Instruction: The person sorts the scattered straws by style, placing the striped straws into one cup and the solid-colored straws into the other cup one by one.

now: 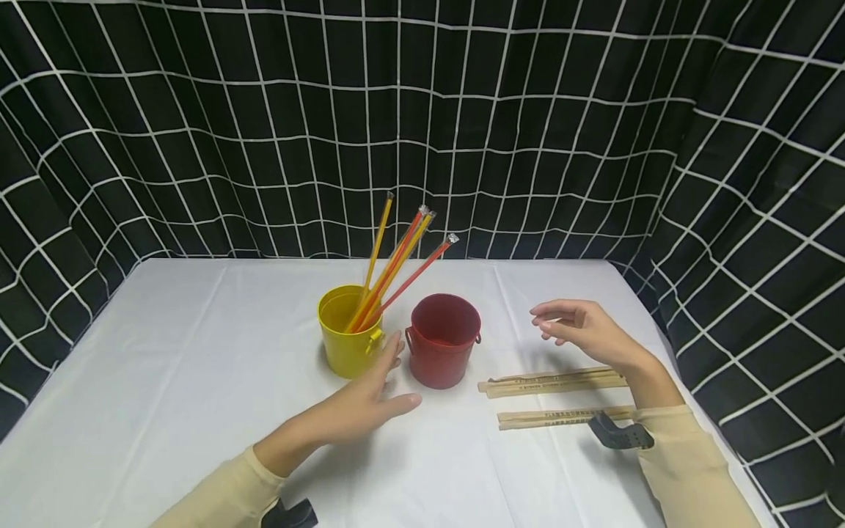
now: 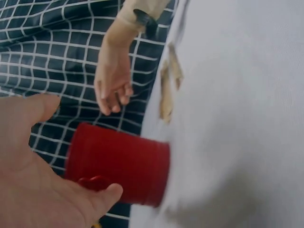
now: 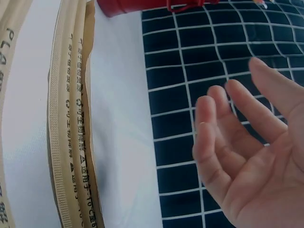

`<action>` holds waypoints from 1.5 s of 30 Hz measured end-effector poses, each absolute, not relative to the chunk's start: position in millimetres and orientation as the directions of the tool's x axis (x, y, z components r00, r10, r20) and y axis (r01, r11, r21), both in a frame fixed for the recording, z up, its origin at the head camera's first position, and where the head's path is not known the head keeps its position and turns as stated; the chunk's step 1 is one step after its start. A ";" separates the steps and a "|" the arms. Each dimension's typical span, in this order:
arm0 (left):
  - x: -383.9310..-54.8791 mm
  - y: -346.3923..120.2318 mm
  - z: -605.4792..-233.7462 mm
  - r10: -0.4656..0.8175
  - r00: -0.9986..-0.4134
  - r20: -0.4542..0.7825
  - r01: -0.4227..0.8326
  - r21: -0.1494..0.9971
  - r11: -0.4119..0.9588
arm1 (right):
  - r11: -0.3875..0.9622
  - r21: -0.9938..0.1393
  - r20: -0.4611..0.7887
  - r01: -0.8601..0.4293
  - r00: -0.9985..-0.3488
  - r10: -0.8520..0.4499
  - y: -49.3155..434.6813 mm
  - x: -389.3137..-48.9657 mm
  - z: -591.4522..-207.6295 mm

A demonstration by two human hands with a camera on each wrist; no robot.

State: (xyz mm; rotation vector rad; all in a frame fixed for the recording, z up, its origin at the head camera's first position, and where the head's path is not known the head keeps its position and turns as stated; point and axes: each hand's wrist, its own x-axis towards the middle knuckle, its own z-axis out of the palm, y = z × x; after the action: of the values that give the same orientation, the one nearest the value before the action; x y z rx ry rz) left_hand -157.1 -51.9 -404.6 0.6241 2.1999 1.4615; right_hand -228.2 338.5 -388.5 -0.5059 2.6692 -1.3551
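My left hand reaches in between a yellow bucket and a red bucket, thumb spread away from the fingers and nothing held. In the left wrist view, the red bucket appears just past that hand; whether a fingertip touches it I cannot tell. Several thin orange and yellow sticks with clear wrapped ends lean in the yellow bucket. Over the right side of the table hovers my right hand, loosely bent and holding nothing. Paper-wrapped straws with printed lettering lie below it.
Nearer the front, more paper-wrapped straws lie beside the right wrist. A white cloth covers the table. Black fabric with a white grid hangs behind and along the sides.
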 end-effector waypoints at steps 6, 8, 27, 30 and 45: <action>-168.9 -33.4 -422.5 0.521 -0.833 -0.188 0.038 0.919 0.393 | 0.557 -0.798 0.006 -0.229 -0.928 -0.373 343.9 -231.4 -396.6; -172.7 -28.5 -429.0 0.490 -0.849 -0.199 0.022 0.912 0.409 | 0.548 -0.806 -0.004 -0.226 -0.922 -0.387 345.4 -232.3 -401.4; -209.0 -1.0 -459.3 0.304 -0.948 -0.095 -0.002 0.956 0.294 | 0.574 -0.783 -0.128 -0.242 -0.839 -0.528 352.4 -240.7 -420.5; -213.9 0.8 -461.9 0.315 -0.948 -0.040 0.048 0.962 0.268 | 0.609 -0.760 -0.161 -0.225 -0.844 -0.512 353.5 -239.2 -420.6; -231.0 -7.4 -463.9 0.452 -0.874 -0.178 -0.103 0.977 0.187 | 0.630 -0.756 -0.240 -0.181 -0.818 -0.523 369.1 -237.2 -427.2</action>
State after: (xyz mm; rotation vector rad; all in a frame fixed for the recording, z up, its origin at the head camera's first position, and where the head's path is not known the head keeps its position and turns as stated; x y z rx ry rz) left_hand -231.0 -7.4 -463.9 0.3269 2.0394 1.7317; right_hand -237.2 369.1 -427.2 -0.5553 2.4115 -1.0494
